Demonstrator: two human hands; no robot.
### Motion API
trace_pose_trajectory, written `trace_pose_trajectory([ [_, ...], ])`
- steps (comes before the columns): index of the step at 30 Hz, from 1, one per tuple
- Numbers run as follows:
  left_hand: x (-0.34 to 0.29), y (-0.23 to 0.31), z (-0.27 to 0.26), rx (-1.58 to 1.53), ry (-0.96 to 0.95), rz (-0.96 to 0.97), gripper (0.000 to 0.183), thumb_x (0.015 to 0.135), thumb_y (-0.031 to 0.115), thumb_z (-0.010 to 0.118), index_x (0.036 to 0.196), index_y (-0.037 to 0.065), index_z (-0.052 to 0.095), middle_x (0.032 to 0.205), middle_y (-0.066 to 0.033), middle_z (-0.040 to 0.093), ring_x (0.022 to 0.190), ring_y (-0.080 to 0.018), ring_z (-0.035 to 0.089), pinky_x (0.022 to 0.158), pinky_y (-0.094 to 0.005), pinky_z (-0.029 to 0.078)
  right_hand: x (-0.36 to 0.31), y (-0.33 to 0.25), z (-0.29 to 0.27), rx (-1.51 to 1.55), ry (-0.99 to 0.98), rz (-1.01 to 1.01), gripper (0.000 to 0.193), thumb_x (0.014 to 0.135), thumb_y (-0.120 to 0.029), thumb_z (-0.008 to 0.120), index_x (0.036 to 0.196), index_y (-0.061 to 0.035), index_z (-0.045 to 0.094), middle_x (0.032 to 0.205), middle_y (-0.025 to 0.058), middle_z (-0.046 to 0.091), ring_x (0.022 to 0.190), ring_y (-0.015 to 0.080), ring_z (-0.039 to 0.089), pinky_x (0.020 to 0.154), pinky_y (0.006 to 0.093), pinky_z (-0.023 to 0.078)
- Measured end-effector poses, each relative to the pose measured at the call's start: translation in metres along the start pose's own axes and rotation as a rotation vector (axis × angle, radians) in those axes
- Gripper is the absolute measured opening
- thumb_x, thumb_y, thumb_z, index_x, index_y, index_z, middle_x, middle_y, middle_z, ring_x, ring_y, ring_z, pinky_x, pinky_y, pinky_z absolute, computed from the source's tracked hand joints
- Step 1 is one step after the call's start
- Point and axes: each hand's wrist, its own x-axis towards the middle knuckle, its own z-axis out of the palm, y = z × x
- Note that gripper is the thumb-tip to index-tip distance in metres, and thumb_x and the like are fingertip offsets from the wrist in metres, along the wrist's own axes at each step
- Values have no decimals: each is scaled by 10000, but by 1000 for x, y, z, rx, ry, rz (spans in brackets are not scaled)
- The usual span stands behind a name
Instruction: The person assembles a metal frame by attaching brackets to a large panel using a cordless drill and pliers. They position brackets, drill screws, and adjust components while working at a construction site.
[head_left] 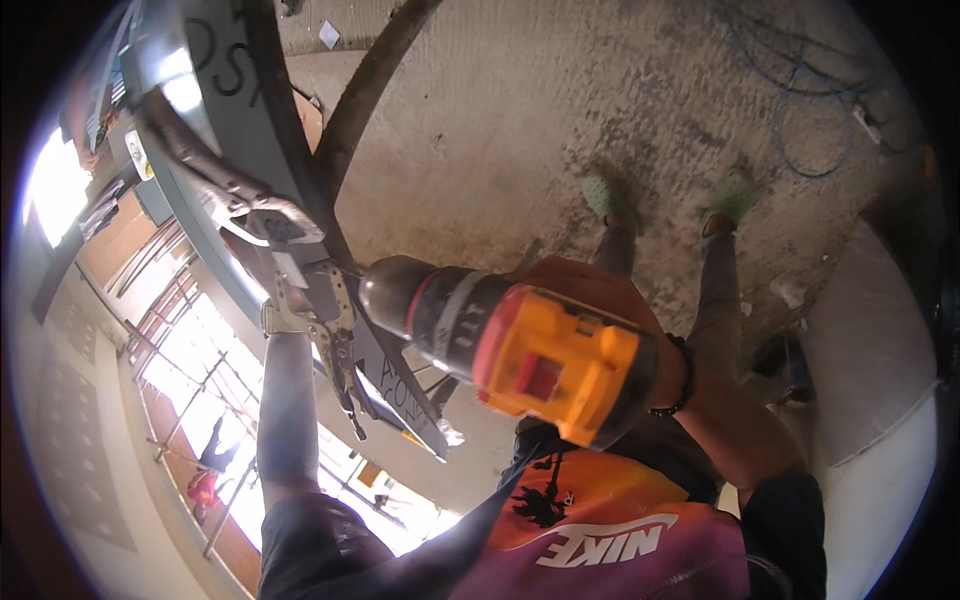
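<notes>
My right hand (590, 285) is closed around a cordless drill (550, 350) with an orange-yellow battery and a black-and-grey body. The drill's chuck end points left, close to the edge of a long grey metal beam (285, 140) with dark handwriting on it. Locking pliers (330, 325) are clamped at the beam, their handles hanging toward me. Just above them sits another metal clamp (270, 215). My left forearm (288, 400) reaches up behind the pliers. The beam and pliers mostly hide that hand, so its fingers cannot be made out.
A concrete floor (480, 130) with dark stains lies below; my green clogs (607, 197) stand on it. A thin cable (790, 90) loops at the upper right. Pale sheet material (870, 330) is at the right. Scaffolding (200, 370) and a person in red (203, 490) appear at left.
</notes>
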Motion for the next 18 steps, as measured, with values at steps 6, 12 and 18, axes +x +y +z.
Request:
trace_pose_trajectory([
  [6,-12,-10,-19,74,0,31,563,1019,402,563,1408,-3,524,1242,-193,526,1185,-336,494,1037,-484,394,9,34,7,321,23,52,677,705,-333,901,1246,-12,652,1076,114,665,966,259,682,858,372,534],
  [12,-4,-10,-20,113,-46,93,558,1019,392,558,1407,-7,522,1249,-195,526,1190,-338,492,1041,-484,391,8,56,29,573,53,103,620,719,-321,886,1207,-14,656,1012,103,654,895,257,672,795,359,524],
  [18,-5,-9,-18,131,-58,120,553,1018,382,552,1406,-10,520,1256,-197,526,1194,-340,489,1046,-483,387,23,47,10,635,11,130,597,723,-325,878,1187,-20,660,980,97,655,904,243,684,788,354,529],
])
